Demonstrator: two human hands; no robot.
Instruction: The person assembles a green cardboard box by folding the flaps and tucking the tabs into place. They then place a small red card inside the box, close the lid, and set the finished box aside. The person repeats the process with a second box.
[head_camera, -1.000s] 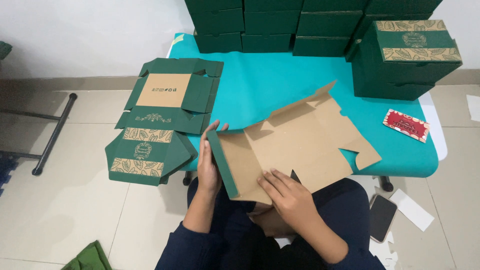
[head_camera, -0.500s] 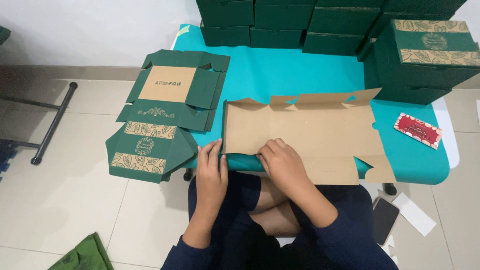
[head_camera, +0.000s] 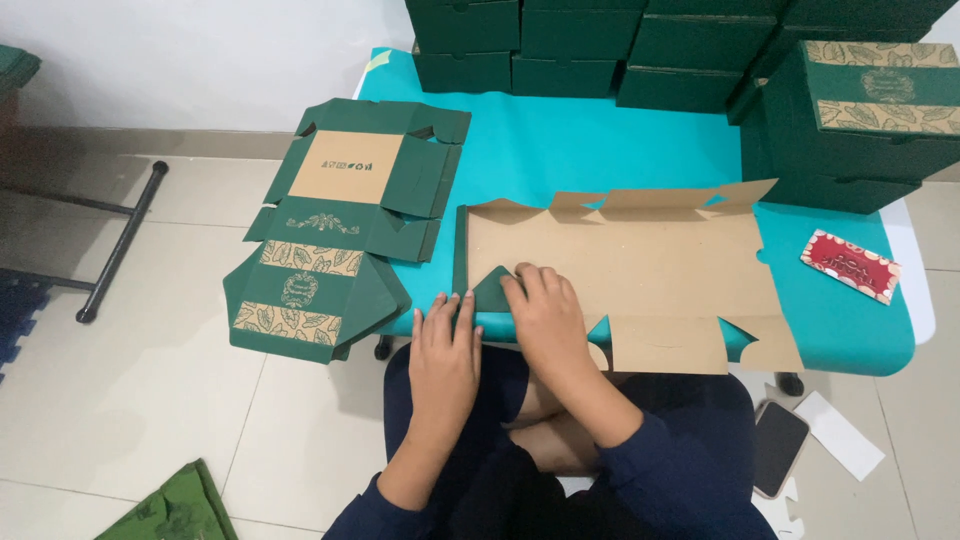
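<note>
Looks like a small home packing setup rather than a real workshop: a low desk (head_camera: 640, 150) with a teal cover on a plain tiled floor (head_camera: 150, 400). Finished green boxes (head_camera: 600, 40) are stacked along the desk's far edge, and flat box blanks (head_camera: 330, 240) hang off its left end.

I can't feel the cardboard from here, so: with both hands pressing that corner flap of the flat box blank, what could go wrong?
1. The box blank overhangs the near edge of the teal table; its lower tabs could sag or catch on the person's knees.
2. The left hand and right hand press only the left corner, so the right end could pivot.
3. The stack of flat blanks hangs over the table's left edge and may slide off if bumped.
</note>
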